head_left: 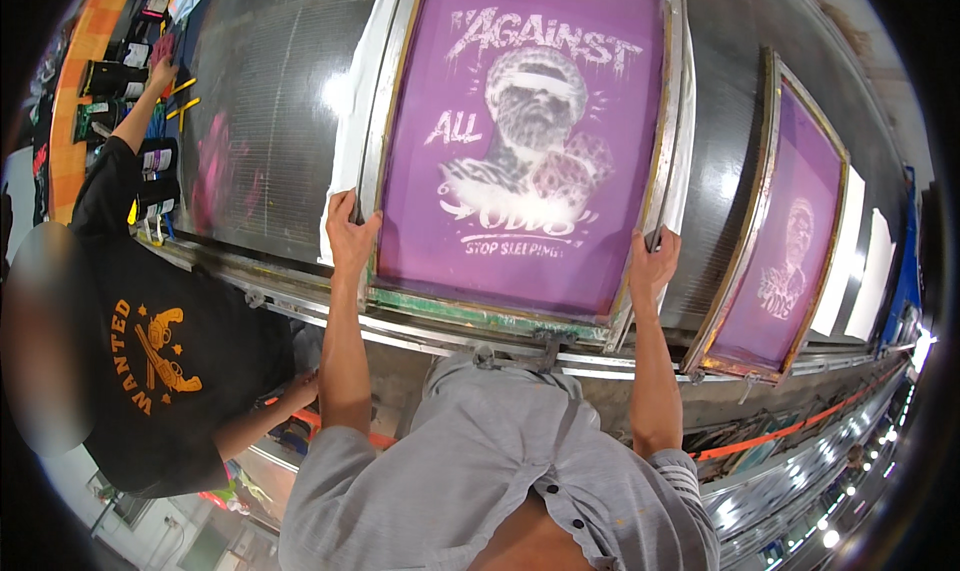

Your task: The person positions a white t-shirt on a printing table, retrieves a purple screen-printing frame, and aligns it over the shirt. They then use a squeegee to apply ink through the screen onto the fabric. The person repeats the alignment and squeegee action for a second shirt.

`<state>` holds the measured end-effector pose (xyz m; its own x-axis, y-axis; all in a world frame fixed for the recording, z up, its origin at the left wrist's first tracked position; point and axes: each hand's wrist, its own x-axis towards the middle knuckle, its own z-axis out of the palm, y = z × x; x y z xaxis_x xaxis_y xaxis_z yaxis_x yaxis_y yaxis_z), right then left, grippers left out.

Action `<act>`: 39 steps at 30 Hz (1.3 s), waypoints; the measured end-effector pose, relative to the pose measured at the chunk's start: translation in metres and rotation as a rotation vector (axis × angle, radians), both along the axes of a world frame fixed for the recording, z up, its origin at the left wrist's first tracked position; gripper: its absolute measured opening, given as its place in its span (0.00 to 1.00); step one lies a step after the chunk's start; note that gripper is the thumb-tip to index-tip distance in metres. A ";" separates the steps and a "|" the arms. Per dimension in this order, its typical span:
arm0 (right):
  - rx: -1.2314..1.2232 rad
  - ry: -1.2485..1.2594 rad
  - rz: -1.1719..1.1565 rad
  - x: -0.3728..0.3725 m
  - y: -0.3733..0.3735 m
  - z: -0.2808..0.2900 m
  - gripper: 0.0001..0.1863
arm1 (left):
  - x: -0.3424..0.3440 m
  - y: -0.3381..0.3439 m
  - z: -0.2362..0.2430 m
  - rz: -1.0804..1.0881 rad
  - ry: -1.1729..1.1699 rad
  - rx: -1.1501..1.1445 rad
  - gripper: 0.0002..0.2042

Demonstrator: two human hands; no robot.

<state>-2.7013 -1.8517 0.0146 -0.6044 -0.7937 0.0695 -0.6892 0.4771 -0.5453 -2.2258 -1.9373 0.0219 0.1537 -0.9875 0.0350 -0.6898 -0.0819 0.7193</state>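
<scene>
A large purple printing screen (420,221) in a metal frame fills the upper middle, bearing a pale stencil of lettering and a bust-like portrait. My left hand (351,223) grips the frame's left side, fingers curled over the metal. My right hand (655,256) is closed on the right side of the same frame. White sheet material (348,141) shows under or beside the screen's left edge. The screen lies over a long dark printing table (250,91), with metal rails along the near edge.
A second, smaller-looking purple screen (800,161) stands to the right, with white sheets (835,281) beyond it. At left a co-worker (160,371) in a black shirt stretches a hand (162,71) toward dark ink containers (110,79) on a wooden shelf (82,11).
</scene>
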 end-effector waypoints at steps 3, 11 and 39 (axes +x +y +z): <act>-0.051 0.023 0.041 0.000 0.001 0.001 0.27 | 0.000 0.000 0.003 -0.001 0.006 0.036 0.26; -0.026 -0.009 0.018 0.000 0.000 0.001 0.27 | -0.001 0.001 0.002 0.007 -0.022 -0.022 0.26; 0.076 -0.015 0.016 -0.003 -0.003 0.002 0.31 | -0.002 -0.003 0.006 0.003 -0.033 0.011 0.26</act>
<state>-2.7041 -1.8551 0.0168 -0.5921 -0.8059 -0.0004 -0.6888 0.5063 -0.5188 -2.2282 -1.9405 0.0277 0.1552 -0.9874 0.0297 -0.7131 -0.0912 0.6951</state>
